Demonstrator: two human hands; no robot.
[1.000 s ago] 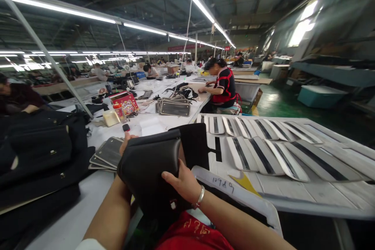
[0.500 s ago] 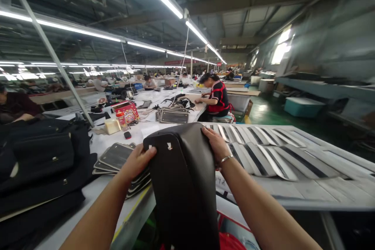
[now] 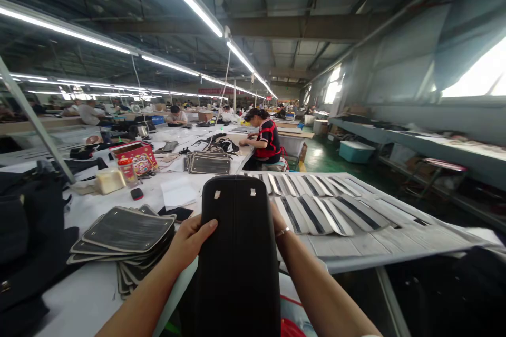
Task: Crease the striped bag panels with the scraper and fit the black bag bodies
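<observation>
A black leather bag piece [image 3: 237, 253] stands upright in front of me, with a seam down its middle and two small pale slots or tabs near its rounded top. My left hand [image 3: 193, 239] grips its left edge, thumb flat on the front and the other fingers out of sight behind. On the opposite edge is my right hand [image 3: 279, 221], its fingers mostly hidden behind the leather. A stack of dark panels with pale edges [image 3: 126, 229] lies on the table left of my left hand.
Striped grey, black and white strips [image 3: 316, 213] lie in rows on the board [image 3: 332, 250] at right. Black bags [image 3: 23, 242] are piled at left. Farther off are a red box [image 3: 138, 158], a yellowish block [image 3: 110, 181] and a co-worker [image 3: 266, 137] seated at the table.
The bag piece has turned so its slotted face now points toward me. My right hand has slid lower behind its edge. My view has swung to the right.
</observation>
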